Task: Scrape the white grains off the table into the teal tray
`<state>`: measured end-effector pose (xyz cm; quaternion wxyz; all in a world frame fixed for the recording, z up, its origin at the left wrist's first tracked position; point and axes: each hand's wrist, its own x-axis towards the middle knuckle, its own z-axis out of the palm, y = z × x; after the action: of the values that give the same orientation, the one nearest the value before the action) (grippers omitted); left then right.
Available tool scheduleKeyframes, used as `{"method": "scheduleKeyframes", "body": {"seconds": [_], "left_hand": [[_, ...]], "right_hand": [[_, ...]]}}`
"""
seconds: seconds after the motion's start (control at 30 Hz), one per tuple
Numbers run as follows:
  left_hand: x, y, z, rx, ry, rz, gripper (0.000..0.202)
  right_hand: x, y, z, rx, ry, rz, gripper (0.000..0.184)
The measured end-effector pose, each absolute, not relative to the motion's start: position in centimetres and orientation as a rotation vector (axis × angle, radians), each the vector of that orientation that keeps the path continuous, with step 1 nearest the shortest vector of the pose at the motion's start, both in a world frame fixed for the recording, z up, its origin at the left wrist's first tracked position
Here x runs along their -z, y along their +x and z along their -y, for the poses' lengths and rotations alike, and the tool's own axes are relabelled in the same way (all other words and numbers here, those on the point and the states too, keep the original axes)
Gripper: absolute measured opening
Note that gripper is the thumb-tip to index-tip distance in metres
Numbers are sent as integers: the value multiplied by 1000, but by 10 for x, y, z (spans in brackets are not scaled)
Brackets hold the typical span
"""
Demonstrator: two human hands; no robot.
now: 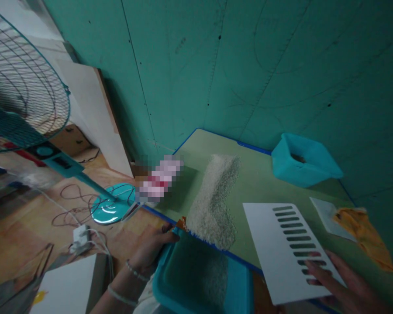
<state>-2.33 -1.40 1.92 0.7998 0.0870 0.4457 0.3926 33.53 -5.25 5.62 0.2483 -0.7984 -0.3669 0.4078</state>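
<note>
My left hand [152,250] grips the rim of a teal plastic tray [190,279] held just below the near edge of a green table [265,183]. Some white rice lies inside the tray. A long heap of white rice [216,200] runs across the table down to that edge, right above the tray. My right hand [343,283] holds a white slotted card [288,248] flat on the table to the right of the rice, with the fingers on top of its near slots and the thumb beneath.
A teal tub [304,161] stands at the back right by the teal wall. A yellow cloth [363,231] and a white sheet [327,213] lie at the right. A teal standing fan [26,109], cables and a white box [68,288] occupy the wooden floor at left.
</note>
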Motion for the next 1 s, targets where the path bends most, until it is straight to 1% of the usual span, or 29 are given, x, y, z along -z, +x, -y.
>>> {"method": "scheduleKeyframes", "body": {"seconds": [0.13, 0.23, 0.33, 0.47, 0.7, 0.87, 1.0], "left_hand": [[-18, -25, 14, -854, 202, -947, 51], [-19, -28, 13, -858, 211, -923, 54], [-20, -29, 13, -848, 217, -935, 56], [-20, -29, 11, -835, 245, -1029, 47], [-16, -30, 8, -841, 239, -1020, 43], [-16, -31, 7, -806, 227, -1047, 47], [-17, -30, 6, -796, 229, -1055, 40]], "right_hand": [[-67, 299, 44, -1294, -2118, 1032, 48], [-69, 285, 39, -1366, -2065, 1073, 44], [-66, 277, 40, -1324, -2057, 1070, 43], [-64, 270, 45, -1288, -2070, 1013, 41], [-61, 273, 54, -1314, -2064, 968, 44], [-60, 269, 62, -1389, -2022, 945, 49], [-61, 276, 67, -1448, -1980, 1000, 44]]}}
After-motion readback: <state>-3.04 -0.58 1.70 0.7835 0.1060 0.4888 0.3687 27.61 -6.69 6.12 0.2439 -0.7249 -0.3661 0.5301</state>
